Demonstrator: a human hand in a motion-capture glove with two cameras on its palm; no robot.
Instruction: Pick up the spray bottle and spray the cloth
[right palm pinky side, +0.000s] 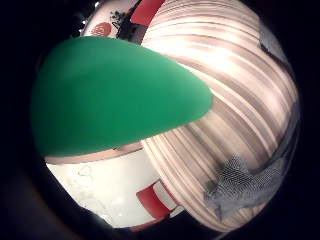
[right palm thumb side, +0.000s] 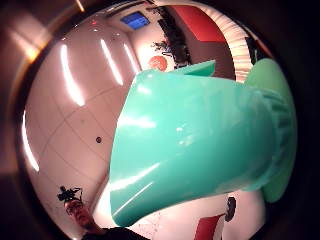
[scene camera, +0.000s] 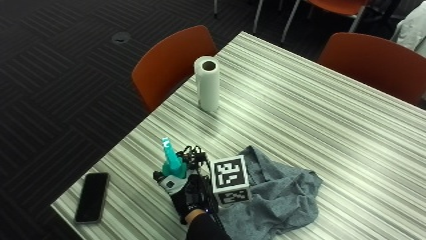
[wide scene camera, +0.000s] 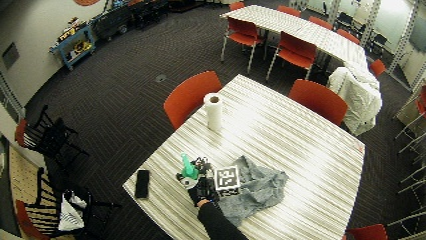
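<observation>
Gripping spray bottle (scene camera: 172, 161) upright, R hand (scene camera: 183, 192)

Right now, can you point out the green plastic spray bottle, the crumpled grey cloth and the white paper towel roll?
Green plastic spray bottle (scene camera: 171, 160): outside view, on its teal neck above the gloved hand.
Crumpled grey cloth (scene camera: 283, 197): outside view, on its middle folds.
White paper towel roll (scene camera: 208, 86): outside view, on its upright side.

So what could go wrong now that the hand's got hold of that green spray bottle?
The phone lies on the table's edge by the gloved right hand; an elbow or stray mist might reach it. The spray bottle appears to point away from the grey cloth, so a squeeze now might wet the table instead.
</observation>
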